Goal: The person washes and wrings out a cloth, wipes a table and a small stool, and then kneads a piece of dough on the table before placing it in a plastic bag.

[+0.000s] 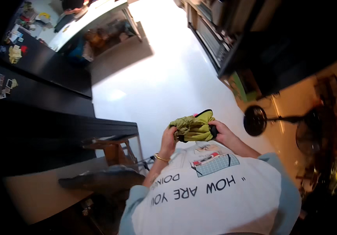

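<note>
A bunched yellow-green cloth item with black trim hangs between my two hands in front of my chest. My left hand grips its crinkled, duller green end, the thumb lying on top. At the opposite end, my right hand pinches the cloth by a black edge. A speck of pink shows behind its upper rim. Folds hide the inside, so I cannot tell exactly what kind of item it is. Below my hands is the front of my white printed shirt.
Pale floor stretches ahead. Left stand a dark refrigerator-like cabinet bearing small magnets or stickers, and a wooden stool. A lit white table is at upper left. To the right are a shelf unit and a pedestal fan's round base.
</note>
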### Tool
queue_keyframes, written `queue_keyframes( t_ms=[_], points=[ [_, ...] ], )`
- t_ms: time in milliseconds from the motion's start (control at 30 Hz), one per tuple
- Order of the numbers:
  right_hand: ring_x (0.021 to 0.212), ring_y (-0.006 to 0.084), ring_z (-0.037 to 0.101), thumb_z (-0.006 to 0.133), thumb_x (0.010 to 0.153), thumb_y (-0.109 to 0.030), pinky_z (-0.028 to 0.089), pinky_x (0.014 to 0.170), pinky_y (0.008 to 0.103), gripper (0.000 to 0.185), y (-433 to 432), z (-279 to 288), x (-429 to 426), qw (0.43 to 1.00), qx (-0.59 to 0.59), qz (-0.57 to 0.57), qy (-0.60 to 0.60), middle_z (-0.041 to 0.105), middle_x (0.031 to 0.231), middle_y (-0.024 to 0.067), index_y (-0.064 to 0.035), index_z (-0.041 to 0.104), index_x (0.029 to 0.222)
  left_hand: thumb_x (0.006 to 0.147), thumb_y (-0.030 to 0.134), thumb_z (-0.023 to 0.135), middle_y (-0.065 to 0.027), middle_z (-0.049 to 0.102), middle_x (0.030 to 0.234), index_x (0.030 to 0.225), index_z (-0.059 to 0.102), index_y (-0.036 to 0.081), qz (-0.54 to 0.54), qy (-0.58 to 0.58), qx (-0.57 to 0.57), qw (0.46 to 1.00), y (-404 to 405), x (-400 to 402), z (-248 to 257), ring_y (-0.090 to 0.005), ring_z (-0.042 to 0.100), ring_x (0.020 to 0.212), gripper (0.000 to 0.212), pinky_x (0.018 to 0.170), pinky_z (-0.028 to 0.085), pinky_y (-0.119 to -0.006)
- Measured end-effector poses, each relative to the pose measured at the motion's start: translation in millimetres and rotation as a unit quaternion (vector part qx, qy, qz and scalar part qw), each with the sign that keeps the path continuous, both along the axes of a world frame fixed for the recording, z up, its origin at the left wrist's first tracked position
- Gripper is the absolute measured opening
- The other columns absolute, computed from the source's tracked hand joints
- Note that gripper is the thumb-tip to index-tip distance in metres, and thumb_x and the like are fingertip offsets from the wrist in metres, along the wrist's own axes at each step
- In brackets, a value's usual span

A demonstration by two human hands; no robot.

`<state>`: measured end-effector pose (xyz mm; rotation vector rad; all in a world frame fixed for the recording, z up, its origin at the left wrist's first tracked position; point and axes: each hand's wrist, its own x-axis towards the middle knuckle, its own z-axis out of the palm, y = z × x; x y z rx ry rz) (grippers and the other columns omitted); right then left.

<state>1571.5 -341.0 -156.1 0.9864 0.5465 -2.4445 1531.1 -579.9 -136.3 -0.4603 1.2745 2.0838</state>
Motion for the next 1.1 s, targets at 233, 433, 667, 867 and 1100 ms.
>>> queue_keyframes(
  t_ms=[233, 433, 667, 867, 1100],
  points=[
    [0.084, 0.0193, 0.06, 0.055, 0.079, -0.001, 0.049, 0.078, 0.0308, 0.023, 5, 50, -268, 0.959, 0.194, 0.169, 0.123, 0.061, 0.095, 0.0098, -0.0018, 0.055, 0.102, 0.091, 0.024, 0.047, -0.0037, 0.064, 0.091, 0.103, 0.06, 0.004, 0.184, -0.027, -0.088, 0.979, 9, -155, 34, -0.0119, 0.059, 0.08, 0.027, 0.068, 0.046, -0.028],
    [0.091, 0.0235, 0.061, 0.052, 0.081, -0.003, 0.05, 0.083, 0.0363, 0.028, 26, 15, -354, 0.965, 0.167, 0.171, 0.111, 0.061, 0.101, 0.0124, -0.0012, 0.054, 0.109, 0.093, 0.03, 0.046, -0.0044, 0.063, 0.079, 0.095, 0.062, 0.004, 0.227, 0.003, -0.203, 0.952, -18, -217, -14, -0.01, 0.055, 0.062, 0.03, 0.053, 0.041, -0.024],
    [0.093, 0.031, 0.061, 0.055, 0.08, -0.011, 0.05, 0.086, 0.0442, 0.025, 122, -51, -496, 0.973, 0.201, 0.007, -0.11, 0.062, 0.103, 0.0147, -0.0011, 0.058, 0.103, 0.095, 0.035, 0.043, -0.0078, 0.064, 0.08, 0.092, 0.063, -0.002, 0.117, -0.052, -0.147, 0.981, -50, -462, -46, -0.0156, 0.059, 0.069, 0.043, 0.067, 0.048, -0.03],
    [0.1, 0.031, 0.059, 0.054, 0.08, -0.011, 0.046, 0.092, 0.0452, 0.029, 161, -26, -592, 0.967, 0.194, -0.109, -0.125, 0.061, 0.109, 0.0146, -0.0026, 0.056, 0.108, 0.089, 0.033, 0.047, -0.0198, 0.063, 0.07, 0.073, 0.063, -0.003, -0.038, 0.043, -0.4, 0.915, -79, -611, -65, -0.0292, 0.063, 0.067, 0.042, 0.062, 0.048, -0.038],
    [0.099, 0.0326, 0.06, 0.054, 0.078, -0.015, 0.045, 0.093, 0.047, 0.032, 200, -81, -784, 0.98, 0.161, -0.036, -0.114, 0.062, 0.108, 0.0153, -0.0025, 0.057, 0.108, 0.081, 0.021, 0.06, -0.0173, 0.065, 0.082, 0.099, 0.059, 0.002, 0.068, 0.087, -0.521, 0.846, -79, -751, -90, -0.0303, 0.063, 0.076, 0.027, 0.068, 0.049, -0.038]
  ],
)
